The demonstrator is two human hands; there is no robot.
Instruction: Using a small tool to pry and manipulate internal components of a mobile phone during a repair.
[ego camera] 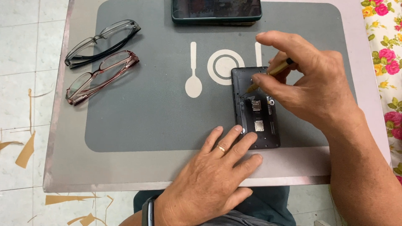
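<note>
phone: opened phone (256,109), back cover off, lies flat on the bench (58,125), centre-right of the frame, just ahead of me.
axis: long axis runs near-to-far, top end toward the upper frame, bottom end toward my body.
left hand: my left hand (209,180) comes in from lower centre, flat and spread, fingertips (238,129) pressing the phone's lower left corner and edge. It grips nothing, only pins the phone down.
right hand: my right hand (310,83) comes in from the right and hangs over the phone's upper half, fingers pinched shut on a thin brass-coloured tool (274,72).
tool tip: points down and left, at or just above the upper left inside of the phone; I cannot tell whether it touches.
nearer hand: right is on the upper end where the tip is, left on the lower end.
inside phone: two small metal card slots, one above the other, mid-body, on black plastic.
mat: grey rounded mat (146,117) covers most of the bench, with a white spoon and plate pictogram at upper centre, partly under the phone.
second phone: dark phone in a green case (216,10), top centre, lying crosswise, well apart.
glasses: black pair (102,42) and red-brown pair (102,75), upper left, side by side.
cloth: floral fabric (387,50), right edge.
</note>
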